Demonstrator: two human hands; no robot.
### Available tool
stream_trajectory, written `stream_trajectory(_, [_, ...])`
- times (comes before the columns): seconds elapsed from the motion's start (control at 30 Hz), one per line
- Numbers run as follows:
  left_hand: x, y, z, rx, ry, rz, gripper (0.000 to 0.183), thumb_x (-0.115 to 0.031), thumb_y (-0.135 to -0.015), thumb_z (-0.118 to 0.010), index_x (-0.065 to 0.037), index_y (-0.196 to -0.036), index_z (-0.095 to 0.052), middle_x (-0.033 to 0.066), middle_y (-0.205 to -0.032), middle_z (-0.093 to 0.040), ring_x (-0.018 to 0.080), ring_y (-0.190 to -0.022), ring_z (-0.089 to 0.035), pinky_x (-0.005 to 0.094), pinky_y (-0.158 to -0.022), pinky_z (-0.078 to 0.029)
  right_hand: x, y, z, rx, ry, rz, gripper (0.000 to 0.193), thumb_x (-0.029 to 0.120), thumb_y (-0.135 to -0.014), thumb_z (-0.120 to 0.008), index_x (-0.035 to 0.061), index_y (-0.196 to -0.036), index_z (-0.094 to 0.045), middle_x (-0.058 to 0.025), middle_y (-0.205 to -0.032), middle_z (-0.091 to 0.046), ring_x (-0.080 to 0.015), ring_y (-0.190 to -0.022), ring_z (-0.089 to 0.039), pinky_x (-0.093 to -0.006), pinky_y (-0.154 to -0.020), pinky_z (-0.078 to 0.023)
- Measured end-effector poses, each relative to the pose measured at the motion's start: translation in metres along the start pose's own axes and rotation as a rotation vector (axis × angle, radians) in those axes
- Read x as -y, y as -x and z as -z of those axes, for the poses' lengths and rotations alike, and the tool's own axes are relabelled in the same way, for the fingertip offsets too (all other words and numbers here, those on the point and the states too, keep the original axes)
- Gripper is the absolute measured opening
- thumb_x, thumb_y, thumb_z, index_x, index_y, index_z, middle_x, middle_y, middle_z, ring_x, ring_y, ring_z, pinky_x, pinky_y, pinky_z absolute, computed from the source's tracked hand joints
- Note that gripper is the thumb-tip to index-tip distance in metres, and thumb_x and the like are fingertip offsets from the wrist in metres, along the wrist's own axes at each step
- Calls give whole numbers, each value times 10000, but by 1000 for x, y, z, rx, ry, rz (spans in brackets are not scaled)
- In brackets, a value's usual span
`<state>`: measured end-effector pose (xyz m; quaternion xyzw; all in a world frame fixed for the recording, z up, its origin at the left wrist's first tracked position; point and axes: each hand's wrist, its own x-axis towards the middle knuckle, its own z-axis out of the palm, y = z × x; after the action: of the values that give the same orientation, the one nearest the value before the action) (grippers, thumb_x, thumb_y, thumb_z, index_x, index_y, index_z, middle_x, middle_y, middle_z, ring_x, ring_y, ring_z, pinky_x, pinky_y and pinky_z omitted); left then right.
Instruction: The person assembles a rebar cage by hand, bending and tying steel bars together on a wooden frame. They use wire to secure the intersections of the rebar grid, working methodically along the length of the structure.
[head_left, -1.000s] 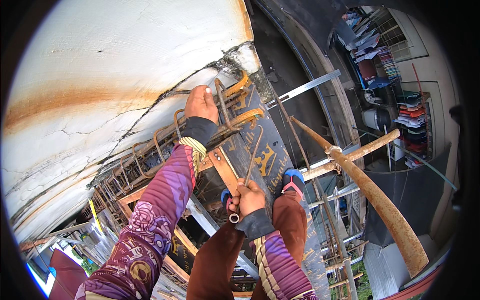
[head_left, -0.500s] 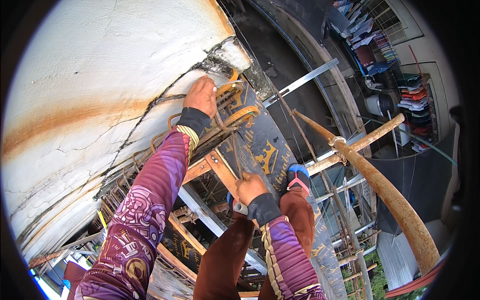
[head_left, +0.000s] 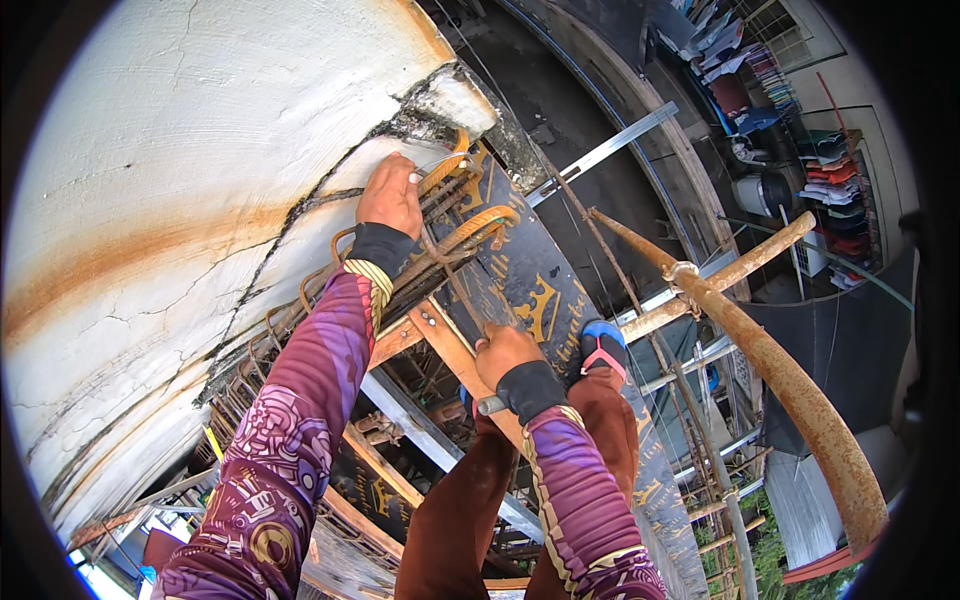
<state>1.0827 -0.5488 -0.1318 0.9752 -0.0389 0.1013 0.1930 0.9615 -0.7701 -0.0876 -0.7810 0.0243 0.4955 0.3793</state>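
At the foot of the white wall, my left hand (head_left: 391,197) is closed with its fingers together, and a thin pale wire (head_left: 437,163) runs from the fingertips to a hooked rusty rebar (head_left: 458,180). A second bent rebar (head_left: 478,228) curves out just beside it. Lower down, my right hand (head_left: 508,358) is closed in a fist round a slim rusty metal bar (head_left: 462,290). The bar's upper end crosses the rebars; a grey, pipe-like end (head_left: 490,405) pokes out below the fist. My palms hide the full grip of both hands.
My sandalled foot (head_left: 603,350) stands on a dark printed plywood board (head_left: 535,310). Rusty scaffold pipes (head_left: 760,350) cross at right, over a drop. The cracked white wall (head_left: 150,180) fills the left. A wooden beam (head_left: 450,350) lies under my right hand.
Both hands keep their holds. My right hand has shifted slightly up with the bar, and my left hand slightly left in the picture; the view has moved a little.
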Motion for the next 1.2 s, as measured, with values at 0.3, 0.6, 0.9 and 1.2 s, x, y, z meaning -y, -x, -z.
stream_trajectory(0.3, [5,3,-2,9,13,49,206,-132,-990,-484,8,-1056,-619,200,-1163,-616,373,-1158,-563,413,-1001,-432,1,4,-2,11,-13,-22,316,195,-901,-528,-3,-1114,-654,-284,-1052,-663,-441,-1031,-632,-497,-918,-486])
stream_trajectory(0.6, [5,3,-5,-24,48,46,178,-116,-970,-502,12,-1026,-612,189,-1107,-622,384,-1125,-561,427,-994,-431,-3,2,-2,22,-59,-22,325,204,-897,-521,-6,-1101,-663,-279,-1064,-667,-445,-1028,-634,-499,-929,-489])
stream_trajectory(0.9, [12,7,-11,-63,130,45,232,-144,-1005,-447,16,-1059,-605,194,-1142,-614,372,-1162,-563,419,-1017,-422,20,16,13,78,-56,-111,478,365,-858,-602,-52,-1087,-642,-334,-1049,-650,-466,-1022,-636,-498,-923,-490])
stream_trajectory(1.2, [16,4,-9,-17,117,9,226,-124,-1010,-428,23,-1074,-588,215,-1162,-601,380,-1170,-562,418,-1016,-421,25,13,-3,14,-97,-35,333,206,-868,-537,-35,-1073,-642,-310,-1008,-670,-452,-992,-651,-513,-888,-508])
